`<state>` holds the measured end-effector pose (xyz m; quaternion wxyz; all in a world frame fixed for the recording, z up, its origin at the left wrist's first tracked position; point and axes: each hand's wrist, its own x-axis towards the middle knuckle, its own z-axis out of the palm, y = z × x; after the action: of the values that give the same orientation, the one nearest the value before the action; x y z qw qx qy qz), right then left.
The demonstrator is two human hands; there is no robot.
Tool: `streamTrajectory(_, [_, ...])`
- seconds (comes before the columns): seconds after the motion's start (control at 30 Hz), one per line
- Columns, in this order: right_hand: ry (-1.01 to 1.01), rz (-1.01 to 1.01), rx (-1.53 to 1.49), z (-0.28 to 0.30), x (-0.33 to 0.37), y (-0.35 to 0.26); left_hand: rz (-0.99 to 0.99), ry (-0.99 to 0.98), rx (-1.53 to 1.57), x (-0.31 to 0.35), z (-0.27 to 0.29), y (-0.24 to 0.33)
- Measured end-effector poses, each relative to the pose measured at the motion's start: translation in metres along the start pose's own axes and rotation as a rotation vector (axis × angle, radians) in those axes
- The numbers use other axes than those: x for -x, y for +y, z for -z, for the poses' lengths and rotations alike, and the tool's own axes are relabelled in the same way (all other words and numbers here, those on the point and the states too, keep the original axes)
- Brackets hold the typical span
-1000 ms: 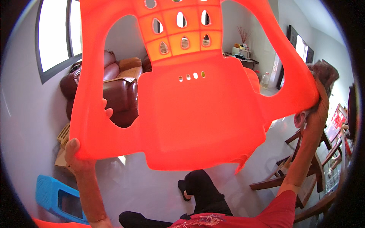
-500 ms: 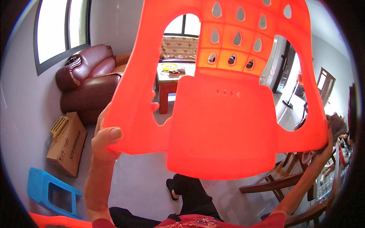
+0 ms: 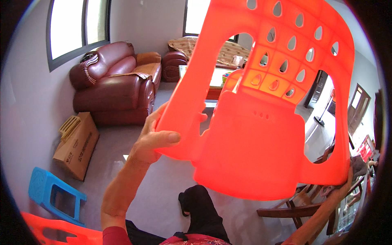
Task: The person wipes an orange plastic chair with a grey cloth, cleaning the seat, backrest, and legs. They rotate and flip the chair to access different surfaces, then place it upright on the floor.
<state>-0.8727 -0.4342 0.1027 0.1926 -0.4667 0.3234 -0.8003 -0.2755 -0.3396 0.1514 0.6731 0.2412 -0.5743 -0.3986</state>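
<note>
Orange-red plastic armchair [image 3: 249,143] with teardrop holes, tilted, apparently lifted off the grey floor [image 3: 159,196], not yet set down. Clamped at its left front corner by the left hand [image 3: 145,146]; met at the right by the right hand [image 3: 346,182] with a brownish cloth [image 3: 359,166] (grip hidden, cannot tell). Near the floor's left edge: blue plastic stool [image 3: 42,188], brown cardboard box [image 3: 77,149], maroon leather sofa [image 3: 108,98].

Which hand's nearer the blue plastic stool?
Left. Left hand is above and right of the stool in view; right hand is far right, across the held red plastic armchair.
</note>
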Motion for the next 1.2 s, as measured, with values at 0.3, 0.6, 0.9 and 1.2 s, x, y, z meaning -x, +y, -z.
streamTrajectory(0.3, [-0.012,0.226,0.301,0.005,0.006,0.013,0.114,0.04,-0.021,-0.018,-0.024,0.003])
streamTrajectory(0.6, [0.098,0.245,0.442,0.007,0.01,0.01,0.138,0.01,-0.066,-0.034,-0.047,0.027])
streamTrajectory(0.9, [0.154,0.252,0.506,0.025,0.007,0.007,0.132,-0.016,-0.156,-0.033,-0.054,0.035])
streamTrajectory(1.2, [0.104,0.163,0.408,0.056,0.002,0.036,0.174,-0.03,-0.005,-0.043,-0.04,-0.021])
